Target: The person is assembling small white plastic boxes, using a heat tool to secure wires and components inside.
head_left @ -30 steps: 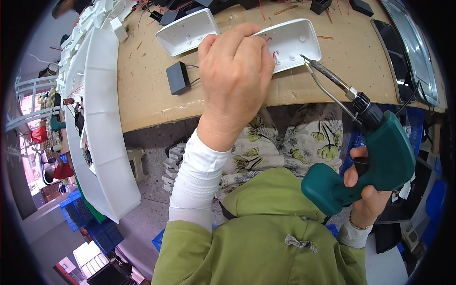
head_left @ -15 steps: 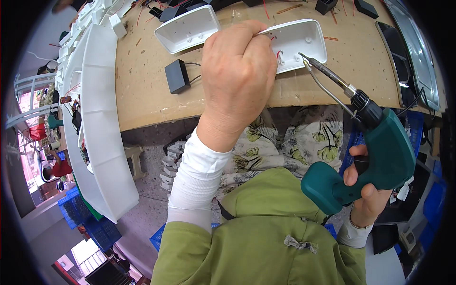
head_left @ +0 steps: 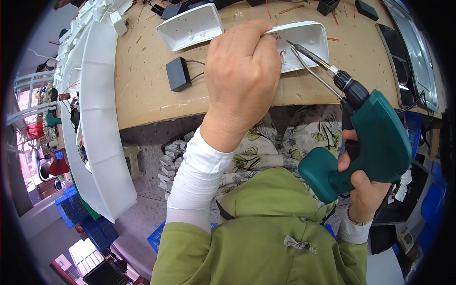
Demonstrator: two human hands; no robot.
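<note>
My left hand [head_left: 244,78] is closed at the near left edge of a white plastic case [head_left: 311,40], its fingertips hidden behind the knuckles. Short red wires show inside that case. My right hand [head_left: 363,180] is wrapped round the grip of a green soldering gun [head_left: 382,135] with a thin metal feed tube beside its tip. The tip hovers over the case, just right of my left hand. Left of my left hand, a small dark grey box [head_left: 178,74] with two dark leads lies on the bench. Behind it sits another white case [head_left: 190,28], open side up.
A long white bin [head_left: 97,123] with parts in it runs along the left. Black boxes [head_left: 327,5] and red wires lie along the far side of the cardboard-covered bench [head_left: 351,61]. A phone-like dark slab [head_left: 395,57] lies at the right, beside a shiny metal tray [head_left: 420,61].
The soldering gun has moved left, bringing its tip up and closer to my left hand. My left hand and the white case have shifted very slightly right.
</note>
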